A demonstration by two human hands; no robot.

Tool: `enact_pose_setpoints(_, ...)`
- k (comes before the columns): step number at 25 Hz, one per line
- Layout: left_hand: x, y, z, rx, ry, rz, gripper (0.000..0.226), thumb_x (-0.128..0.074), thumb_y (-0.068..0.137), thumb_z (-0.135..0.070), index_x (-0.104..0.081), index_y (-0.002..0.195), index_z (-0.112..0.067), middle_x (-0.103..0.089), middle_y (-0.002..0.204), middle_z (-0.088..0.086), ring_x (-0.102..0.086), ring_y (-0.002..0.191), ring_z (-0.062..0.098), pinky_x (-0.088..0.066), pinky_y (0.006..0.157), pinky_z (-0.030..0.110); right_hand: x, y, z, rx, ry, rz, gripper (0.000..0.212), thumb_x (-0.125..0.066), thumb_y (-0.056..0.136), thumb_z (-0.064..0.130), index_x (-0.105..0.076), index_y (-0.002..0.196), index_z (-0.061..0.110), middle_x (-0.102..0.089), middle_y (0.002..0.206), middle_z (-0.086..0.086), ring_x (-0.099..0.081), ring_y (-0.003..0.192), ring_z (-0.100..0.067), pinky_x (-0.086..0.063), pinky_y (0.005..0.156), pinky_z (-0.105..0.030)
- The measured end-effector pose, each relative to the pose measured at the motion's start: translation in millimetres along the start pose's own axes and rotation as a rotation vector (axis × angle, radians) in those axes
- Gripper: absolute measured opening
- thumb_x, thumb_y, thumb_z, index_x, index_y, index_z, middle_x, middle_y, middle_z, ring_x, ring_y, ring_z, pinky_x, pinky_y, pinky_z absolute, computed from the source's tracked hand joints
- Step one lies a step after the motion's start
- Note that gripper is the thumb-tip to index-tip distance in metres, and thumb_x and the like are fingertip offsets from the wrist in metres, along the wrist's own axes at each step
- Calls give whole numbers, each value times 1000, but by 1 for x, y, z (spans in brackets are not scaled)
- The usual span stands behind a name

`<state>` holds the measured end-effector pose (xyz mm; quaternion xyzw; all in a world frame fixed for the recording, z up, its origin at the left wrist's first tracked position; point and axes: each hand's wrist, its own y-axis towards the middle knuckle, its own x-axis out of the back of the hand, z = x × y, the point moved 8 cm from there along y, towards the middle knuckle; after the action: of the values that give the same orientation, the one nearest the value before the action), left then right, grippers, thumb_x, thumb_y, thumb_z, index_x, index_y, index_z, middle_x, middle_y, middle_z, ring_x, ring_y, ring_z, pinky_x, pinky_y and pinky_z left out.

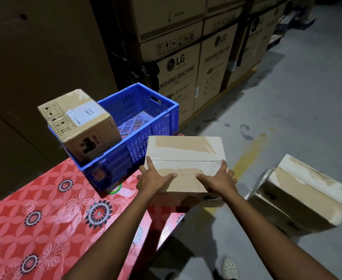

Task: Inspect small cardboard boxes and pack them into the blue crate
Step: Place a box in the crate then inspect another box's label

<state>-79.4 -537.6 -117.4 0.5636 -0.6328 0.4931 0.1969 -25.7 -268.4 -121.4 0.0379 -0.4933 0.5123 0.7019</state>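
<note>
Over the right edge of the bench (pixel 45 209), just beside the blue crate (pixel 146 150), a pale taped box (pixel 184 150) is pressed between the left hand (pixel 154 178) and the right hand (pixel 218 178), fingers straight and spread rather than curled. To pack it well, it likely needs lifting level over the rim into the free right end, since another box (pixel 81 122) fills the left.

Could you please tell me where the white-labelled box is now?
Head view, left of centre: the labelled box stands in the left end of the blue crate, rising above its rim, left of the plain box.
</note>
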Motion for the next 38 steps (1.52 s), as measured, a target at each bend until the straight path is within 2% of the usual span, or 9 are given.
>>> enact_pose_setpoints(4,-3,-1,0,16,29,-37,127,-68,73,-77,10,161,-28,-13,162,17,-35,140,43,-45,99,49,-3,2,-3,-20,-35,14,132,-79,68,68,10,159,33,-23,155,-17,-29,141,-40,-34,109,-57)
enact_pose_setpoints(11,-5,3,-1,23,64,-12,128,-69,73,-76,12,161,-28,-10,162,17,-33,141,44,-45,99,50,-4,6,-1,-56,-59,18,135,-82,67,66,12,158,35,-23,155,-18,-29,140,-42,-34,108,-58)
enact_pose_setpoints(19,-5,-2,2,-3,67,-54,125,-63,74,-81,12,160,-29,-12,162,17,-34,141,40,-47,98,48,-2,-4,-6,-16,-77,-27,133,-75,67,75,12,159,31,-21,159,-16,-29,142,-40,-35,108,-57)
enact_pose_setpoints(21,-6,0,1,-28,93,-51,124,-60,76,-82,14,160,-27,-5,165,17,-26,145,42,-43,103,54,-2,-3,-6,-1,-94,-36,130,-69,69,79,10,160,29,-20,159,-16,-29,143,-40,-35,108,-56)
enact_pose_setpoints(23,-5,5,-3,-80,160,-53,122,-51,78,-86,18,159,-27,11,168,16,-10,151,44,-30,111,66,2,2,1,17,-105,-69,122,-62,74,80,4,161,25,-22,159,-16,-30,142,-41,-35,108,-57)
enact_pose_setpoints(25,1,19,-9,-124,160,-61,117,-42,80,-87,19,159,-26,20,167,15,1,154,43,-15,114,72,10,13,17,52,-97,-133,113,-58,80,77,-4,161,18,-23,160,-17,-31,142,-41,-34,108,-57)
enact_pose_setpoints(29,15,51,-31,-168,102,-155,108,-42,86,-81,10,161,-23,9,168,16,-6,153,41,-16,119,66,19,45,56,111,-78,-193,103,-59,86,69,-12,159,14,-27,157,-18,-34,140,-41,-35,108,-55)
enact_pose_setpoints(33,16,83,-57,-94,123,-183,109,-44,84,-83,7,160,-25,4,168,14,-15,150,44,-27,114,67,20,74,76,56,-108,-210,105,-60,83,72,-13,159,17,-30,155,-19,-35,139,-41,-36,106,-55)
enact_pose_setpoints(38,13,101,-61,85,87,-173,121,-47,74,-91,7,161,-26,1,168,19,-13,151,45,-27,110,69,17,87,80,-36,-158,-243,110,-51,79,84,-11,160,21,-35,152,-19,-37,137,-39,-35,104,-55)
